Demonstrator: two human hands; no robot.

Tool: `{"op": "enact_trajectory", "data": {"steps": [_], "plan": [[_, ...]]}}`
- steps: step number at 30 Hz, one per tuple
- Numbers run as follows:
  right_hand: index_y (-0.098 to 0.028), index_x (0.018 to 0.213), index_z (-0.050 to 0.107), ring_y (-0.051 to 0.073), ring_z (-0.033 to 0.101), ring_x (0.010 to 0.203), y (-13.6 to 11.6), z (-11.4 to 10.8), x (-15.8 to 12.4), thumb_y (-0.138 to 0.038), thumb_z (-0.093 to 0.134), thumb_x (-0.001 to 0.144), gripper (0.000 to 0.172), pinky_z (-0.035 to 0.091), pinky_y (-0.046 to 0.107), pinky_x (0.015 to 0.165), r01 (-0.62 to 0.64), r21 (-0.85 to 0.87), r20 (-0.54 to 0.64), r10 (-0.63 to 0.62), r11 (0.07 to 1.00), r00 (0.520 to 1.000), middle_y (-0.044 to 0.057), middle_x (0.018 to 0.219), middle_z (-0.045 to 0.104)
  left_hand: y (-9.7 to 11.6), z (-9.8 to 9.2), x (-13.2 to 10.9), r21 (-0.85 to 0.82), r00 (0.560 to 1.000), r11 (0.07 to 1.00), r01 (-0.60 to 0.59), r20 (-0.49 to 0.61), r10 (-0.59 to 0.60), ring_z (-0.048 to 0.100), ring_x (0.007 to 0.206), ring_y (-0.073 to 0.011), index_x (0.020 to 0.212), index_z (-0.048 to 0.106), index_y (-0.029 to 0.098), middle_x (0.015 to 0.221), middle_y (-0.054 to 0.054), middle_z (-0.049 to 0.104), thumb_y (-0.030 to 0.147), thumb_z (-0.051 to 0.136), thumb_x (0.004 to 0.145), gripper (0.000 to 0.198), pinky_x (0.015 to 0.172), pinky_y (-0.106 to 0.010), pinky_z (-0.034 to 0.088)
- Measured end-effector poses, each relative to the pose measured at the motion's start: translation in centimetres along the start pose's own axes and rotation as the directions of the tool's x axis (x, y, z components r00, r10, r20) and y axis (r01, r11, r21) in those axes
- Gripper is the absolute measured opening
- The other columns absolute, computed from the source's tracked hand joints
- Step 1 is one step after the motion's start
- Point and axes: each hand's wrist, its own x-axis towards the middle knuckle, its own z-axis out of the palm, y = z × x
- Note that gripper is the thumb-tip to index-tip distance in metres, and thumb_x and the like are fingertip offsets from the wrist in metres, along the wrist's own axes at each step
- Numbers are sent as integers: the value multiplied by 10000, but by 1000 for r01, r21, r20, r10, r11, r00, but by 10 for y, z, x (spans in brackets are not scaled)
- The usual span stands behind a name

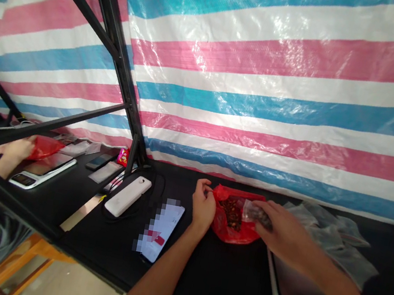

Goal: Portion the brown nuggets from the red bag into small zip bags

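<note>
Right forearm point(341, 290), fingers point(270, 209) snug around a clear bag point(249, 212)

A black tabletop point(215, 283) carries, from left to right, a white plastic block point(128, 196) ringed by black cable point(164, 187), a lit smartphone point(163, 228), an open red plastic bag point(242, 234), a digital scale point(303, 293) at the near right and clear plastic bags point(350, 248) beyond it. On the black surface point(53, 203) farther left lie another scale point(42, 180) and a dark phone point(99, 161).

Glossy striped sheeting point(291, 62) behind; black metal frame point(122, 65); black tabletop point(226, 285); wooden seat point(44, 245); pale floor point(73, 288).
</note>
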Motion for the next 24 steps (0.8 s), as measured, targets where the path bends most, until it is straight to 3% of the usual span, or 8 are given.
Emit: {"op": "enact_trajectory", "data": {"steps": [6,9,20,24], "plan": [[-207,962,697,292,700,973,-11,19,22,-238,584,875,146,474,399,845,40,-186,154,-11,982,988,99,1046,761,0,-1,1,10,1000,1000,4,-7,-4,617,722,-152,1022,579,215,736,40,599,14,468,831,298,739,-257,444],[-223,985,688,275,704,941,-10,20,21,-273,576,898,150,454,388,818,25,-180,170,6,983,985,76,1068,759,1,-1,0,16,1000,1000,8,1,-8,616,711,-152,1011,585,218,733,40,599,10,471,825,301,721,-254,442],[-243,963,699,231,700,787,-5,14,9,-307,586,928,135,478,361,732,-19,-77,73,25,997,997,56,966,750,3,0,-1,27,1000,1000,-2,16,2,610,717,-149,953,602,218,736,38,595,16,471,826,272,731,-253,443],[-241,1075,702,269,731,900,3,4,-2,-392,584,960,223,553,391,790,-83,88,11,83,993,997,74,1044,758,1,-1,-1,26,1000,1000,-7,13,6,616,717,-149,947,600,217,733,37,596,19,464,823,270,740,-255,450]]}}
